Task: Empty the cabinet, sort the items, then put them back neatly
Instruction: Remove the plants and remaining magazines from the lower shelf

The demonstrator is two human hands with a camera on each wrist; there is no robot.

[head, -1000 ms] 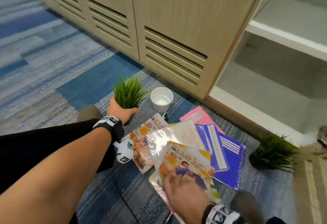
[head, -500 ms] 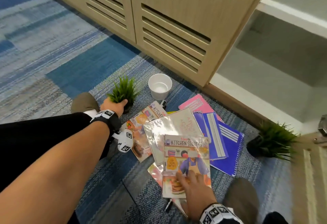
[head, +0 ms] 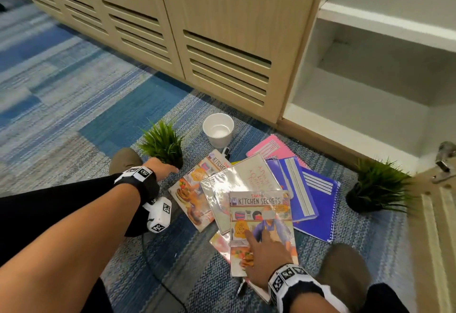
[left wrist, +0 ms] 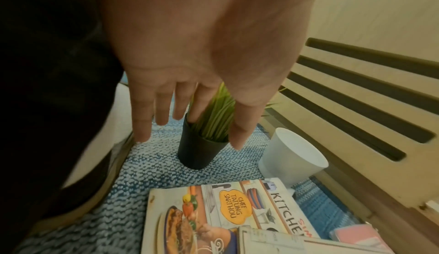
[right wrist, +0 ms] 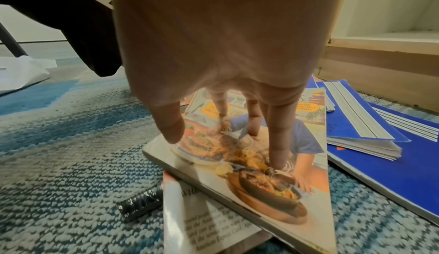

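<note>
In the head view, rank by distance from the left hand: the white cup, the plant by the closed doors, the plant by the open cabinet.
From the left hand:
1. Green grass plant in a black pot, just ahead of the fingers.
2. White empty cup, further ahead, near the louvred doors.
3. Second green potted grass plant, far right by the open cabinet.

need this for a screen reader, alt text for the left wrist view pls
An open left hand hovers with fingers spread over a small potted grass plant on blue carpet. A white cup and a cookbook lie nearby.
</note>
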